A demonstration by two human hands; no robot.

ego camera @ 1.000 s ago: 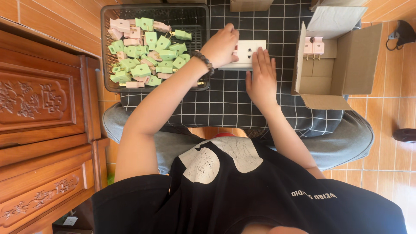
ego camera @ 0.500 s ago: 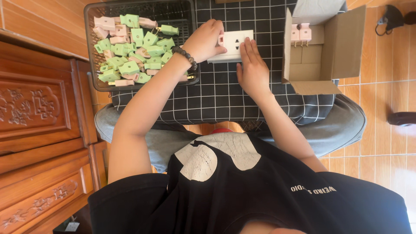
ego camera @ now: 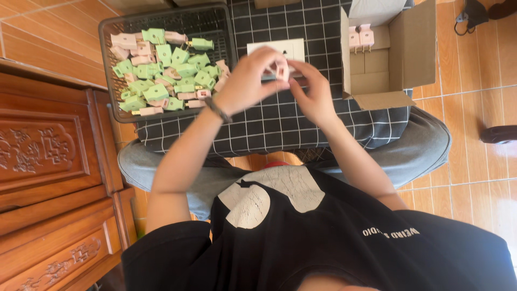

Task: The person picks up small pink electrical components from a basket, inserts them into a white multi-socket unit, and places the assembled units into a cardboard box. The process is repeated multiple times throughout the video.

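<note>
My left hand [ego camera: 245, 81], with a dark bracelet on its wrist, and my right hand [ego camera: 315, 91] meet over my lap. Between their fingertips they pinch a small pink plug [ego camera: 280, 70]. Just beyond the hands a white socket plate [ego camera: 272, 49] lies on a black checked cushion [ego camera: 269, 124], partly hidden by my fingers. To the left stands a dark wire basket [ego camera: 110, 81] heaped with several green and pink plugs [ego camera: 167, 70].
An open cardboard box [ego camera: 409, 48] sits at the right on the cushion, with two pink plugs [ego camera: 361, 36] standing inside. A carved wooden cabinet [ego camera: 48, 161] fills the left side. Orange floor tiles lie to the right, with dark objects [ego camera: 498, 133] at the edge.
My hands left the white socket plate and came together, toward me, around a pink plug. The view shifted slightly, so the basket and box sit a little differently.
</note>
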